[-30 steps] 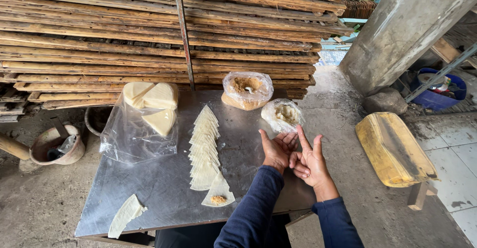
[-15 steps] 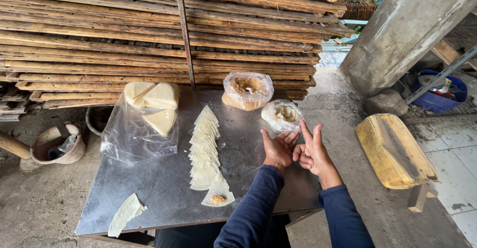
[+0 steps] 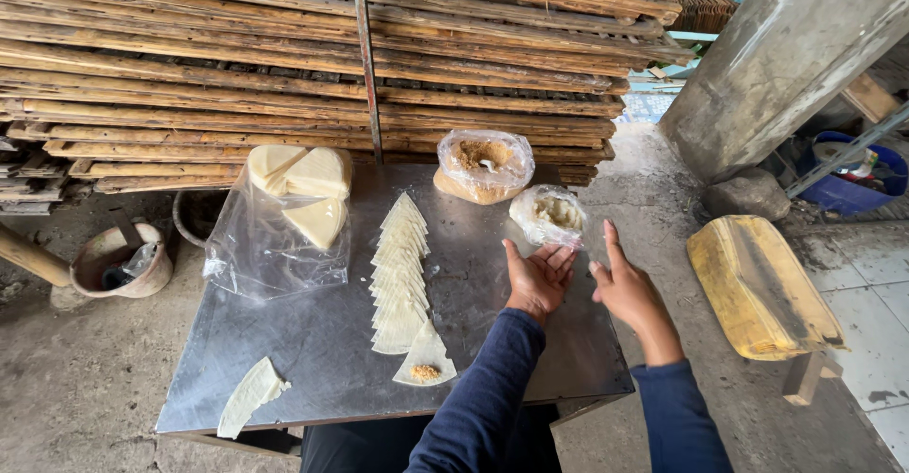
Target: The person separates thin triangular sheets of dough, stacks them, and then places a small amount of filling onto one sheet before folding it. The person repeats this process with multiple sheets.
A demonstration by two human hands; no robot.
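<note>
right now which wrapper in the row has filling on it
The nearest wrapper, at the row's bottom end, carries a small mound of brown filling; the others are bare.

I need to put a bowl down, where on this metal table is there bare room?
Bare steel lies on the table between the clear plastic sheet and the folded wrapper, and between the wrapper row and the left hand. The far edge is crowded by two filling bags.

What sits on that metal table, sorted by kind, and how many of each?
Plastic bags of filling: 2, the bigger bag and the smaller bag
Rows of overlapped wrappers: 1
Filled wrapper: 1
Folded piece: 1
Plastic sheet with wrapper stacks: 1
Total: 6
</note>
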